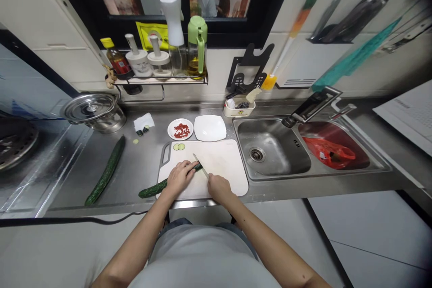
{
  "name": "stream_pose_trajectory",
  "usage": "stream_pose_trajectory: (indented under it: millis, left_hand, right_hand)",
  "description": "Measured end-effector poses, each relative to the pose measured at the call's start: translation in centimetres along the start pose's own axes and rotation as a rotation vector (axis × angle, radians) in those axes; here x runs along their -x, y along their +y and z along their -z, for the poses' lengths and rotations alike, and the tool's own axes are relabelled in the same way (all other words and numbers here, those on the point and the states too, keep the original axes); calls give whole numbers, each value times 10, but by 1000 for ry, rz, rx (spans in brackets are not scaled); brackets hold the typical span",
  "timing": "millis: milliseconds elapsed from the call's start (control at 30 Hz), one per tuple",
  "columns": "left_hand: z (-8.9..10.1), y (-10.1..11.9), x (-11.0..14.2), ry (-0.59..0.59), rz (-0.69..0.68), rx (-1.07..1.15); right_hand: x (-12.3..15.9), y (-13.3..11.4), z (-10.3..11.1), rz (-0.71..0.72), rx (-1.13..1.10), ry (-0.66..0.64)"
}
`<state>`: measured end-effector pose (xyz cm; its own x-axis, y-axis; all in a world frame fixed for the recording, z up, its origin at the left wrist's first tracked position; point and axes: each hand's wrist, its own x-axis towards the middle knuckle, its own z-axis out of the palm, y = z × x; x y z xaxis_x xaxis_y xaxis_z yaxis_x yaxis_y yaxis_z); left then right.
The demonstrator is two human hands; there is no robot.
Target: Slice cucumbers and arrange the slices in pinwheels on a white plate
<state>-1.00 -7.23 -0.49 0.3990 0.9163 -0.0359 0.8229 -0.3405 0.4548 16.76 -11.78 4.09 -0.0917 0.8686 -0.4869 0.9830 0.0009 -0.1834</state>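
My left hand (pixel 180 177) is closed over a dark green cucumber (pixel 153 190), pressing it against the white cutting board (pixel 229 162). The cucumber's near-left end sticks out past the board's edge. In my right hand (pixel 218 187) is the handle of a knife (pixel 201 166), its blade at the cut end of the cucumber beside my left fingertips. Two pale cucumber slices (pixel 179 146) lie at the board's upper left. Behind the board stand a white plate with red chopped pieces (pixel 181 129) and a plain white square plate (pixel 209 128).
A second cucumber (pixel 106 171) lies on the steel counter to the left, near a lidded pot (pixel 97 112) and a white paper (pixel 144 122) with cucumber ends. To the right is a double sink (pixel 275 173) with a red plastic bag (pixel 332 153). Bottles stand on a wall rack (pixel 162 81).
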Motion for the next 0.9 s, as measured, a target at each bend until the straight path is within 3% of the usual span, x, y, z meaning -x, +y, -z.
stream_pose_trajectory:
  millis: [333,900]
  left_hand:
    - [-4,-3,-1,1,4,9]
    - [0,4,-3,-12,48,31]
  right_hand:
    - [29,8,0,-41,1,-50]
    - [4,-4,12,-31,20,-23]
